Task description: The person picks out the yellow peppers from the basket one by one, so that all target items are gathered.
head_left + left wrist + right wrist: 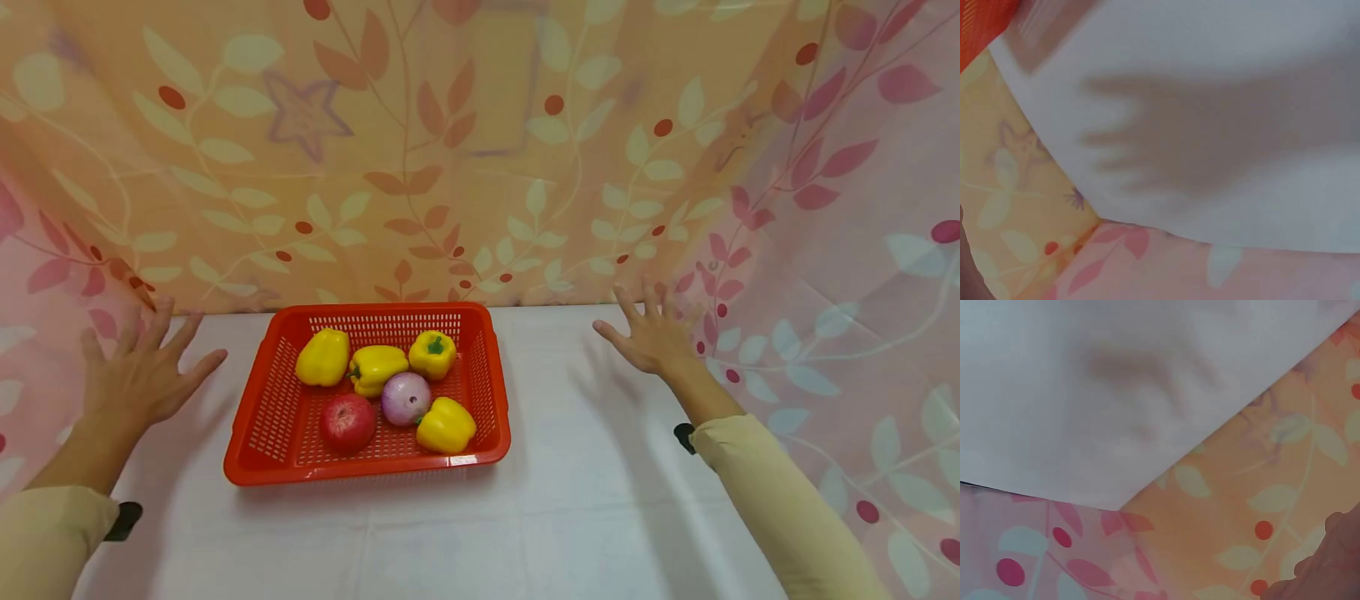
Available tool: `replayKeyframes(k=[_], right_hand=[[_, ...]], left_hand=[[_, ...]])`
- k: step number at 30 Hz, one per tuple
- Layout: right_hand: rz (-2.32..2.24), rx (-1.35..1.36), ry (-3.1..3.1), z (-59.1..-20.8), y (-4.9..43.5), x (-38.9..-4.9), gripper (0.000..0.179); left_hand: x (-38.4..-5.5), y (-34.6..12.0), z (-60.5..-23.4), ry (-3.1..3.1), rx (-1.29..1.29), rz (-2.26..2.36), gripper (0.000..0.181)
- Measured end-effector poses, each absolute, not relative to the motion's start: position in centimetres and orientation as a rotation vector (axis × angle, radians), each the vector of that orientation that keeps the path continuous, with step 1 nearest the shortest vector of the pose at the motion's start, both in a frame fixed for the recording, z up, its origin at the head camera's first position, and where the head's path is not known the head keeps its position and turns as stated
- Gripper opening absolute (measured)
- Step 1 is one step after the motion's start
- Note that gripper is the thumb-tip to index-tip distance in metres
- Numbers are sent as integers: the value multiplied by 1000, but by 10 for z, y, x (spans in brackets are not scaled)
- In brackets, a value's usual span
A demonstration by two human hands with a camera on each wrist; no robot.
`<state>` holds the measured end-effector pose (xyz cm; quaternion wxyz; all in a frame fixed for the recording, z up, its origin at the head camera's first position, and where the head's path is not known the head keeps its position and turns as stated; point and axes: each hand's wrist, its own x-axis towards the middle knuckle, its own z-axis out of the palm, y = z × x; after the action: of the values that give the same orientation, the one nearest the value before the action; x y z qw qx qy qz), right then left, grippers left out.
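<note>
There are four yellow bell peppers, one pomegranate, one purple onion, one red plastic basket, one counter, two hands, two sleeves, two black wrist pieces.

Basket: glossy perforated plastic. Peppers: smooth, glossy. Counter: smooth, matt covering. Sleeves: matt cloth.
</note>
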<state>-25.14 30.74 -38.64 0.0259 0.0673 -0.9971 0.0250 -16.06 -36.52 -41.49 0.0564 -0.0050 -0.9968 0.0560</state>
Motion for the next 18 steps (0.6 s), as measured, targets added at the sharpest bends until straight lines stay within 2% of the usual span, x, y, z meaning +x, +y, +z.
replayKeyframes(k=[6, 13, 18], right_hand=[[58, 282, -3085, -374, 292, -247, 83], [-48, 339, -3044, -366, 276, -241, 78], [83, 441, -3081, -357, 260, -236, 78]], left_hand=[[-158, -354, -406, -2988, -118, 282, 85], [-151, -340, -403, -2971, -258, 184, 78], [-149, -335, -404, -3014, -428, 126, 80]])
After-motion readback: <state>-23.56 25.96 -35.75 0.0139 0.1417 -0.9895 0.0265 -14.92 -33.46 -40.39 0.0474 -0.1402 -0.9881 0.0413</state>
